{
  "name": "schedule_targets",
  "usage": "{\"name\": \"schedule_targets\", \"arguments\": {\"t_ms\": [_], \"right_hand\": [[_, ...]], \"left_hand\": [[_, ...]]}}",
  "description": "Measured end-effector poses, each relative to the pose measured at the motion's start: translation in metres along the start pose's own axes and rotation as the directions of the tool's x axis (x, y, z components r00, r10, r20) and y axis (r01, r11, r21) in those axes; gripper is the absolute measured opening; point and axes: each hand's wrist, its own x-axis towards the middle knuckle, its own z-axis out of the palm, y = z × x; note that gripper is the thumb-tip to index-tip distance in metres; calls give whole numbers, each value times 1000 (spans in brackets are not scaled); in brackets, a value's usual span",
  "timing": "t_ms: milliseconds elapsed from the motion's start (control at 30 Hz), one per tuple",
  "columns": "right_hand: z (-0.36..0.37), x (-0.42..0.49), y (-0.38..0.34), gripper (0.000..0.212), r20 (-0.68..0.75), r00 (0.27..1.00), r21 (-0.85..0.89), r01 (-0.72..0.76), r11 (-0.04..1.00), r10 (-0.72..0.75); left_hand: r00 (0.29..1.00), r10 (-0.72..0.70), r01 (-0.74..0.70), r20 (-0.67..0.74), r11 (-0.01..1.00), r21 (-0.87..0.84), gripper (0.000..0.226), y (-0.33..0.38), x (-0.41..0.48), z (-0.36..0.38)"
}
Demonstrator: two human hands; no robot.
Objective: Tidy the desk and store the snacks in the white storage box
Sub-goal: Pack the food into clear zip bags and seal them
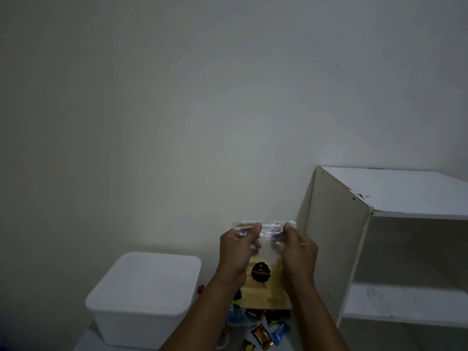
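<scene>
Left hand (236, 249) and right hand (296, 252) each pinch a top corner of the clear snack pouch (260, 272), holding it upright above the loose wrapped snacks (263, 335). It looks light, crinkly and slick, with brittle sticks inside, so the stiffer seal strip seems the place to hold. The white storage box (141, 295), lid on, sits to the left with open room around it; the shelf unit (334, 236) crowds the right.

Clear pouch (263, 287) of pale sticks upright above loose wrapped sweets (262, 334), lidded white storage box (144, 297) alongside
</scene>
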Motion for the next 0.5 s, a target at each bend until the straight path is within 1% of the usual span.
{"name": "schedule_targets", "arguments": {"t_ms": [100,167,267,300,400,500], "right_hand": [[2,1,-1,35,-49,998,34,-38,999,40],[3,2,-2,38,-66,996,44,-49,998,52],[1,4,-4,38,-46,999,39,-24,999,25],[-1,5,-5,37,-29,1000,33,-5,999,6],[-3,9,-8,32,3,999,36,43,998,-43],[-3,11,-10,28,42,998,55,53,997,-55]], "left_hand": [[1000,-18,18,10,1000,-5,10,-1,0,0],[999,-17,17,42,1000,-7,16,-1,1,-1],[995,13,-13,94,1000,-3,29,2,3,-2],[996,31,-30,86,999,-10,29,4,3,-2],[998,59,-60,-3,996,-63,24,9,6,-3],[997,72,-72,3,992,-106,23,11,8,-2]]}}
